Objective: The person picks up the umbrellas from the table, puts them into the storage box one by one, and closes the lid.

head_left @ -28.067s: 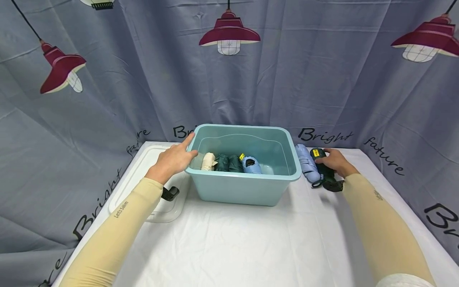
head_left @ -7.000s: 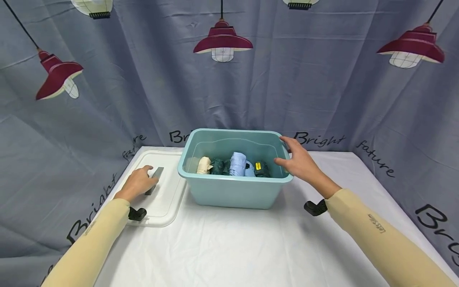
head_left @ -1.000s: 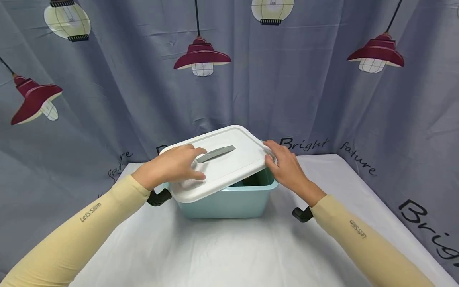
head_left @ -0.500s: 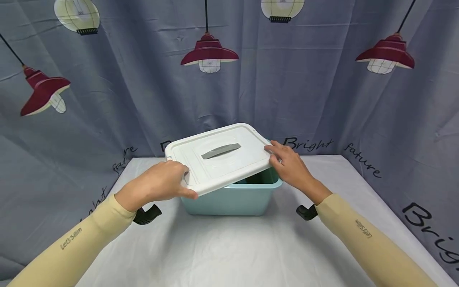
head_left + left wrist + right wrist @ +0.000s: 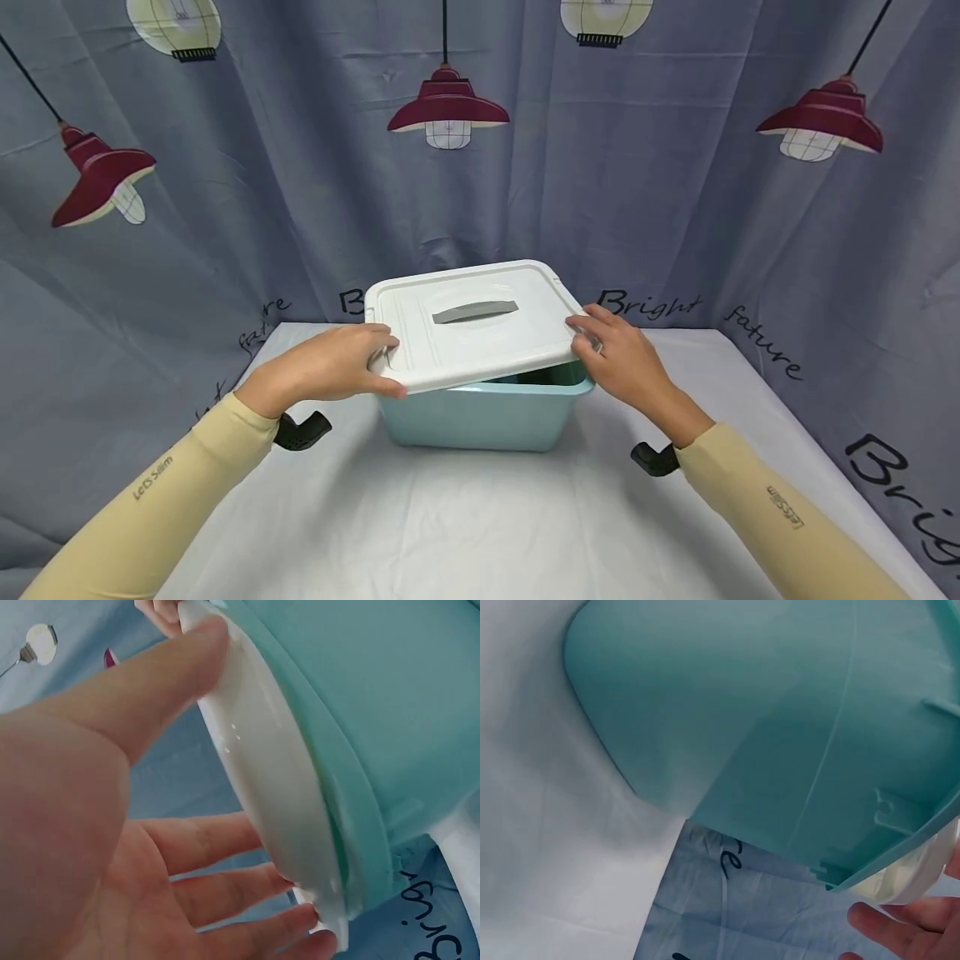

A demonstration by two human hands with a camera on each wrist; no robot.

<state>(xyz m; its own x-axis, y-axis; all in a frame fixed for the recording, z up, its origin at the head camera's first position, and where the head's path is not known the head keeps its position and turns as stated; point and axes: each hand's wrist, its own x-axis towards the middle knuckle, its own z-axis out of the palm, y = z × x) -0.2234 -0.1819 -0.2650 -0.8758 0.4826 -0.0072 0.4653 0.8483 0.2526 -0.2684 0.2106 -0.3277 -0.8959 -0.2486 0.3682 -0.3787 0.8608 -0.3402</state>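
Observation:
A white plastic lid (image 5: 465, 354) with a grey handle (image 5: 475, 312) lies slightly tilted over a teal storage bin (image 5: 476, 421). My left hand (image 5: 330, 362) holds the lid's left end, thumb at the front corner and fingers along the edge. In the left wrist view the lid (image 5: 259, 750) sits between thumb and fingers, right against the rim of the bin (image 5: 405, 697). At the lid's right end, my right hand (image 5: 626, 358) grips the edge with thumb and fingers. A dark gap shows under the front right edge; the bin's contents are mostly hidden.
A white cloth covers the table (image 5: 480, 517). Behind it and at both sides hangs a grey-blue curtain (image 5: 645, 192) printed with lamps and lettering. Black wrist mounts (image 5: 302, 432) stick out below both hands.
Rolled bundles went from the table into the bin, and the lid from the left table onto it. Lately my left hand shifted from near the handle to the left edge; the lid levelled.

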